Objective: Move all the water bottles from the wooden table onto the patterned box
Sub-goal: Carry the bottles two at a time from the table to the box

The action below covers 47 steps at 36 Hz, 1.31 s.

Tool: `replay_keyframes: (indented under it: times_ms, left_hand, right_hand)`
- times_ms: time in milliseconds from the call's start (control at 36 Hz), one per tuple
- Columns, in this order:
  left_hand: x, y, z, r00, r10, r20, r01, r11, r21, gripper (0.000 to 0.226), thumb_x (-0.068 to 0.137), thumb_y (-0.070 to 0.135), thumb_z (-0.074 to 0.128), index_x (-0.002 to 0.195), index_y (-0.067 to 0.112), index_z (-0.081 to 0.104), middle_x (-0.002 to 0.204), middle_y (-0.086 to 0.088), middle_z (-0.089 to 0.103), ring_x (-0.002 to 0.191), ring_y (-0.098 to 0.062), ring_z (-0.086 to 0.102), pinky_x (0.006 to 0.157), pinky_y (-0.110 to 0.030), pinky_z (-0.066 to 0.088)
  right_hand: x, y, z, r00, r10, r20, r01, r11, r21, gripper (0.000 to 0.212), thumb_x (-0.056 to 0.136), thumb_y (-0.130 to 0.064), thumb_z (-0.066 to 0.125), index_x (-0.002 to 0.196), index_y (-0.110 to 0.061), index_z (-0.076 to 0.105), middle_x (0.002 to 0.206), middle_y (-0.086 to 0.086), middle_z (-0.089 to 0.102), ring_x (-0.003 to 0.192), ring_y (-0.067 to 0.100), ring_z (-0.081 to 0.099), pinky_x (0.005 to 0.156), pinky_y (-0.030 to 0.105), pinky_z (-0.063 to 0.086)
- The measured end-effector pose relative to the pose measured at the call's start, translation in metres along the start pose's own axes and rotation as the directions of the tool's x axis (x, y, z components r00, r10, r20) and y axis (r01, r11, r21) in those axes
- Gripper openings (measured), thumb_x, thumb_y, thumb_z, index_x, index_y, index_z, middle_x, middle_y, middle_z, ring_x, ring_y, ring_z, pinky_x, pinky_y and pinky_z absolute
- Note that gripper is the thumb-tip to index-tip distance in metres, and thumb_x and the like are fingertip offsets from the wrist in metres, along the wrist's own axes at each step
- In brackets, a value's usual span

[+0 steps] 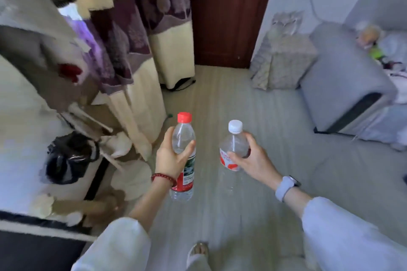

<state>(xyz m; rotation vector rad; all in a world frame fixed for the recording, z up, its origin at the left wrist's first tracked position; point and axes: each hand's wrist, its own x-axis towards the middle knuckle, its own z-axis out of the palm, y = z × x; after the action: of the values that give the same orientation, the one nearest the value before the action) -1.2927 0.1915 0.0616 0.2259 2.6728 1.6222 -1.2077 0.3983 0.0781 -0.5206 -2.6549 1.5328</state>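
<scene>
Nearest, at 6 o'clock: your sandalled foot (pixel 199 251) on the pale plank floor (pixel 253 116), white sleeves either side.

Left hand (pixel 170 158), red bead bracelet (pixel 164 179) on the wrist: grip is closed round the clear plastic water bottle with red cap and red-green label (pixel 183 154), thumb across the front, fingers behind the upper body. Bottle is upright, in the air over the floor, just left of centre.

Right hand (pixel 253 160), pale lilac watch (pixel 285 187) on the wrist: grip is closed round the clear plastic water bottle with white cap and red-white label (pixel 234 146), fingers wrapped at shoulder height. Also upright and in the air, near the first bottle but not touching it.

At 9 o'clock: black plastic bag (pixel 70 156) among blurred clutter.

At 11 o'clock: cream and purple leaf-print curtain (pixel 141 35).

At 12 o'clock: dark red-brown wooden door (pixel 226 13).

At 1 o'clock: grey-beige patterned box (pixel 284 59) on the floor against the wall, beside a grey upholstered sofa (pixel 343 72) at 2 o'clock. Both bottles are well apart from the box.
</scene>
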Motion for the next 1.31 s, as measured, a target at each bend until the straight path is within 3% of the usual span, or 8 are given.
replay_keyframes:
  times_ms: [250,389,556,750,889,1139,1222,1306]
  left_hand:
    - [0.170,0.072,0.168,0.964,0.111,0.241,-0.114,0.993,0.000,0.067,0.076,0.034,0.070,0.132,0.015,0.040,0.130,-0.009,0.054,0.117,-0.026,0.052,0.096,-0.034,0.042]
    - [0.262,0.107,0.275,0.949,0.157,0.274,-0.160,0.987,-0.011,0.063,0.075,0.033,0.072,0.129,0.017,0.044,0.122,-0.005,0.058,0.112,-0.020,0.054,0.085,-0.018,0.034]
    - [0.375,0.168,0.391,0.948,0.120,0.296,-0.118,0.993,-0.023,0.059,0.074,0.036,0.071,0.126,0.023,0.045,0.105,0.009,0.056,0.101,-0.014,0.055,0.080,-0.018,0.036]
    - [0.499,0.223,0.491,0.935,0.135,0.327,-0.130,0.991,-0.036,0.067,0.074,0.037,0.071,0.131,0.018,0.040,0.126,-0.004,0.055,0.115,-0.020,0.051,0.091,-0.026,0.037]
    - [0.597,0.247,0.565,0.926,0.165,0.340,-0.167,0.986,-0.025,0.065,0.074,0.039,0.070,0.129,0.018,0.042,0.124,-0.004,0.058,0.113,-0.022,0.054,0.094,-0.032,0.043]
    - [0.785,0.283,0.700,0.927,0.145,0.346,-0.136,0.990,-0.048,0.061,0.072,0.036,0.073,0.125,0.023,0.045,0.120,0.004,0.059,0.108,-0.018,0.055,0.085,-0.022,0.038]
    - [0.836,0.303,0.741,0.919,0.129,0.373,-0.125,0.992,-0.035,0.062,0.071,0.037,0.073,0.125,0.024,0.043,0.115,0.007,0.058,0.102,-0.017,0.055,0.082,-0.023,0.038]
    - [0.880,0.322,0.781,0.901,0.116,0.418,-0.117,0.993,-0.024,0.062,0.071,0.035,0.073,0.125,0.025,0.042,0.109,0.007,0.057,0.100,-0.018,0.055,0.080,-0.025,0.040]
  right_hand:
    - [0.139,0.066,-0.120,0.950,0.172,-0.261,-0.144,0.982,0.121,0.054,0.071,-0.041,0.069,0.118,-0.031,0.043,0.103,-0.003,0.067,0.096,0.019,0.063,0.088,0.046,0.050]
    - [0.240,0.116,-0.195,0.922,0.203,-0.330,-0.172,0.978,0.122,0.056,0.072,-0.040,0.070,0.119,-0.026,0.042,0.102,0.001,0.067,0.094,0.023,0.064,0.087,0.046,0.050]
    - [0.368,0.147,-0.301,0.907,0.216,-0.361,-0.191,0.976,0.103,0.057,0.072,-0.041,0.070,0.118,-0.026,0.039,0.105,0.002,0.064,0.096,0.025,0.061,0.087,0.045,0.049]
    - [0.508,0.170,-0.397,0.892,0.210,-0.400,-0.202,0.977,0.063,0.058,0.073,-0.043,0.069,0.119,-0.028,0.039,0.102,-0.007,0.058,0.095,0.021,0.058,0.081,0.034,0.047]
    - [0.613,0.194,-0.445,0.903,0.218,-0.369,-0.203,0.976,0.080,0.057,0.074,-0.042,0.069,0.120,-0.028,0.038,0.107,-0.001,0.062,0.097,0.022,0.059,0.087,0.041,0.048]
    - [0.826,0.222,-0.532,0.902,0.236,-0.361,-0.202,0.971,0.131,0.056,0.076,-0.031,0.072,0.120,-0.022,0.038,0.108,-0.004,0.059,0.098,0.016,0.059,0.083,0.029,0.047]
    - [0.886,0.230,-0.566,0.873,0.278,-0.400,-0.232,0.959,0.162,0.060,0.072,-0.039,0.071,0.118,-0.025,0.037,0.108,-0.002,0.059,0.095,0.018,0.058,0.085,0.035,0.048]
    - [0.936,0.241,-0.596,0.863,0.296,-0.410,-0.228,0.952,0.205,0.064,0.068,-0.043,0.071,0.118,-0.029,0.034,0.101,-0.014,0.054,0.097,0.019,0.057,0.086,0.038,0.048]
